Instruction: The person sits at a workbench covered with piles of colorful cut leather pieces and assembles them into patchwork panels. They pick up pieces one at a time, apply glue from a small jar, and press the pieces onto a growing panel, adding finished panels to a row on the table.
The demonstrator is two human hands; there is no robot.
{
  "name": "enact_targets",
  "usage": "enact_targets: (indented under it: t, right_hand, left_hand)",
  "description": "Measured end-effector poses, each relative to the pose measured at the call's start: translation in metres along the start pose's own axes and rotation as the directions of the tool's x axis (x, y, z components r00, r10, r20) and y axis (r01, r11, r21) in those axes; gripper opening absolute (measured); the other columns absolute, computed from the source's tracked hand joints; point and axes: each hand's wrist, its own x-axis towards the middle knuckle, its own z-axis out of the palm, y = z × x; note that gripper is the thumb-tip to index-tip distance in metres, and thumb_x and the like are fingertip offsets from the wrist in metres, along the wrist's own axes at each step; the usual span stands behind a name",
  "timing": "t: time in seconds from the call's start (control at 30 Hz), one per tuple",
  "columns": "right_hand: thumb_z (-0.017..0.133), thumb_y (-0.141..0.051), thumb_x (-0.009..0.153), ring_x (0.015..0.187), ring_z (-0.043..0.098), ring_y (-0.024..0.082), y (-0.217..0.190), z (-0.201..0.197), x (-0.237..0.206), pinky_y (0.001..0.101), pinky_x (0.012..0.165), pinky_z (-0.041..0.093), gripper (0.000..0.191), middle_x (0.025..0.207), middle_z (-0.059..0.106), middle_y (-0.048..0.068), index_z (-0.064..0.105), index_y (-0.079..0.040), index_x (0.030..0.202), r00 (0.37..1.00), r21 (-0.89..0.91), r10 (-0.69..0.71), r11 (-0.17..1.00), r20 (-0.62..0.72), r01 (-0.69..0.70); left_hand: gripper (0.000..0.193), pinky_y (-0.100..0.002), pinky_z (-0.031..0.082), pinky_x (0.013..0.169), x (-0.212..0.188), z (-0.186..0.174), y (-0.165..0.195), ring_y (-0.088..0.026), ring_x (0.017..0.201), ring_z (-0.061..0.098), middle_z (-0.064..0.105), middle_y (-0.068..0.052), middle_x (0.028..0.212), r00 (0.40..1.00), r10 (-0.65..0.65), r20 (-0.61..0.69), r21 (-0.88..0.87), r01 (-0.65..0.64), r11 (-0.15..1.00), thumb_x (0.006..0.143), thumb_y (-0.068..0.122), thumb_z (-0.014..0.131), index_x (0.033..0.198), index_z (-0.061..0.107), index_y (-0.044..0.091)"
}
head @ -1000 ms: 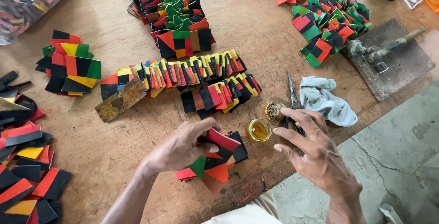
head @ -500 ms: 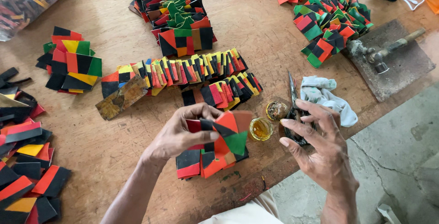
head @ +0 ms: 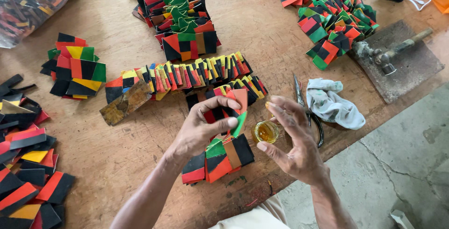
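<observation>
Pinching a folded red, black and green patch (head: pixel 232 112) between thumb and fingertips, the left hand (head: pixel 203 128) holds it just above the small pile of like patches (head: pixel 219 156) lying on the table (head: pixel 262 37) below its palm. Beside it, the right hand (head: pixel 292 140) hangs open, gripping nothing, fingers curved over the little glass jar of amber liquid (head: pixel 265 131), with scissors (head: pixel 306 109) and a crumpled white cloth (head: pixel 333 103) just beyond. A steady pinch near the fold, I judge, keeps the edges aligned, and the free fingers should stay clear of the jar's rim.
</observation>
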Motion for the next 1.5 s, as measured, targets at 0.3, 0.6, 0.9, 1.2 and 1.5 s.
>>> enact_targets:
  t: [0.3,0.6,0.9,1.2,1.5]
  right_hand:
    - [0.081,-0.029,0.087,0.146,0.041,0.031,-0.002,0.011,0.01,0.0396,0.107,0.054,0.089,0.16,0.036,0.018,0.033,-0.016,0.161,0.994,0.006,-0.045,0.999,0.098,0.045]
    - [0.083,-0.023,0.086,0.143,0.044,0.032,0.0,0.012,0.015,0.0378,0.105,0.055,0.092,0.161,0.035,0.017,0.032,-0.014,0.162,0.993,0.001,-0.057,0.998,0.108,0.057]
    - [0.081,-0.026,0.089,0.138,0.047,0.03,0.0,0.012,0.015,0.0379,0.107,0.053,0.092,0.16,0.035,0.017,0.029,-0.014,0.163,0.993,0.018,-0.035,0.999,0.117,0.033]
    - [0.079,-0.026,0.091,0.138,0.049,0.028,0.0,0.017,0.0,0.041,0.11,0.052,0.084,0.16,0.035,0.014,0.033,-0.021,0.162,0.986,-0.058,-0.088,0.994,0.139,0.097]
    - [0.07,-0.031,0.101,0.135,0.045,0.026,0.005,0.016,0.003,0.0337,0.105,0.055,0.061,0.158,0.031,0.016,0.042,-0.018,0.154,0.983,-0.021,-0.184,0.983,0.022,0.184]
  left_hand:
    - [0.048,-0.022,0.055,0.077,-0.001,0.012,0.005,-0.005,0.09,0.062,0.065,0.001,0.105,0.998,0.053,0.031,-0.077,-0.051,0.996,0.084,0.001,0.084,0.126,0.061,0.003]
    - [0.054,-0.025,0.056,0.087,-0.006,0.017,0.009,-0.009,0.102,0.063,0.065,-0.002,0.115,0.995,0.049,0.09,-0.06,-0.044,0.997,0.082,0.003,0.086,0.128,0.059,0.004]
    - [0.055,-0.026,0.057,0.09,-0.007,0.018,0.01,-0.009,0.105,0.064,0.065,-0.002,0.117,0.995,0.047,0.086,-0.107,-0.038,0.994,0.081,0.003,0.087,0.128,0.059,0.004]
    - [0.054,-0.026,0.055,0.093,-0.001,0.016,0.006,-0.008,0.108,0.062,0.061,0.0,0.125,0.996,0.093,0.003,-0.133,-0.092,0.987,0.082,-0.001,0.085,0.128,0.059,0.005]
    - [0.054,-0.026,0.055,0.096,0.001,0.016,0.005,-0.009,0.111,0.061,0.059,-0.001,0.129,0.991,0.13,0.031,-0.137,-0.125,0.983,0.084,-0.002,0.084,0.13,0.059,0.004]
